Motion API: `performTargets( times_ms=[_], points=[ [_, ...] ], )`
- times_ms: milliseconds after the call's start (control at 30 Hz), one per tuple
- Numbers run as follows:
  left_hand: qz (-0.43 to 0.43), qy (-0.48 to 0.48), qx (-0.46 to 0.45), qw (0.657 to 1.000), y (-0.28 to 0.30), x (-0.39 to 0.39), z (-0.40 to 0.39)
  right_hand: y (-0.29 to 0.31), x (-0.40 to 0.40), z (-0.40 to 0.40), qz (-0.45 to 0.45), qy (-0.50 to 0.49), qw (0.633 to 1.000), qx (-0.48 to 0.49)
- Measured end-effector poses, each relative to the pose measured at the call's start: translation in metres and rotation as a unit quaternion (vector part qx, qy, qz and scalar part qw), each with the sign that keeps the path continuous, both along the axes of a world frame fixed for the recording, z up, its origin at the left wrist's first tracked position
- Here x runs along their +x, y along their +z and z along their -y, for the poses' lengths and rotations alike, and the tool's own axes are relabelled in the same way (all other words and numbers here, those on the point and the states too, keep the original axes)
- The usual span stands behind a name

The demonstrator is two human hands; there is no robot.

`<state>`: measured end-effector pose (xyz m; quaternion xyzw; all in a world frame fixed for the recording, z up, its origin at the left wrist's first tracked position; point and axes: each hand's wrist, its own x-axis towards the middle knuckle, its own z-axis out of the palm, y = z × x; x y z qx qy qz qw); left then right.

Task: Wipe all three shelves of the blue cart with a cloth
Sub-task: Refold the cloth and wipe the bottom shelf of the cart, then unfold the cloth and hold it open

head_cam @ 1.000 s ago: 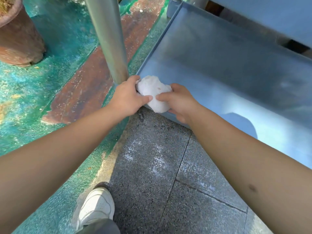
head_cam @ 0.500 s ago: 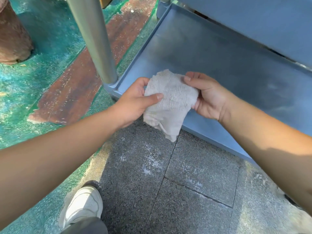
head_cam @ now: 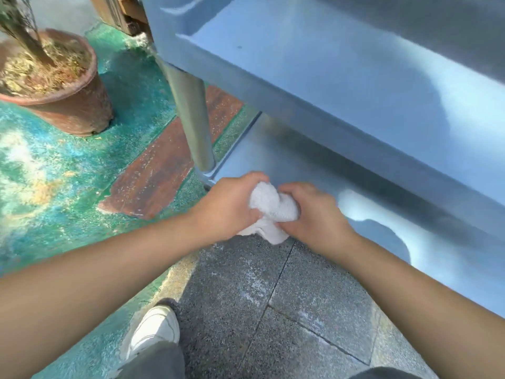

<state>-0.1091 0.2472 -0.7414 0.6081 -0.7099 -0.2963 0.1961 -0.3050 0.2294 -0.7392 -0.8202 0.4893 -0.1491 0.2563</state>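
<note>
Both hands closed on the cloth (head_cam: pixel 273 206): left hand (head_cam: pixel 229 206) grips its left side, right hand (head_cam: pixel 314 212) its right, knuckles nearly touching. Cloth is bunched into a wad, one loose corner hanging below. It is held at the front left corner of the cart's bottom shelf (head_cam: pixel 341 187), just beside the post (head_cam: pixel 191 119). Whether it touches the shelf: cannot tell. Middle shelf (head_cam: pixel 314 64) overhangs above.

Judged step: regathering the cloth before a wipe.

To do it well:
- Fold to a flat pad, clean face out; a wad only touches at high points.
- Tuck the loose corner so it does not drag on the paving (head_cam: pixel 273 310).
- Start in the corner by the post, press flat, work in overlapping passes along the raised rim.
</note>
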Motion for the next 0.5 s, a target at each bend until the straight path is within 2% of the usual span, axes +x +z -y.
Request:
performTargets(
  times_ms=[133, 167, 267, 333, 400, 500],
  points=[
    [0.024, -0.018, 0.017, 0.999, 0.061, 0.011, -0.026, 0.055, 0.012, -0.017, -0.037, -0.024, 0.999, 0.011],
    [0.006, -0.009, 0.027, 1.0, 0.083, 0.017, -0.034, 0.074, 0.013, -0.024, 0.002, -0.024, 0.998, 0.051],
    [-0.115, 0.041, 0.099, 0.988, 0.168, 0.037, -0.062, 0.161, 0.021, -0.048, 0.117, -0.068, 0.95, 0.283],
    [-0.171, 0.106, 0.151, 0.968, 0.225, 0.047, -0.082, 0.21, 0.022, -0.065, 0.184, -0.117, 0.915, 0.339],
    [-0.255, 0.17, 0.188, 0.933, 0.284, 0.05, -0.101, 0.264, 0.024, -0.081, 0.244, -0.145, 0.881, 0.378],
    [-0.342, 0.249, 0.137, 0.896, 0.382, 0.041, -0.124, 0.359, 0.031, -0.097, 0.304, -0.165, 0.85, 0.397]
  ],
)
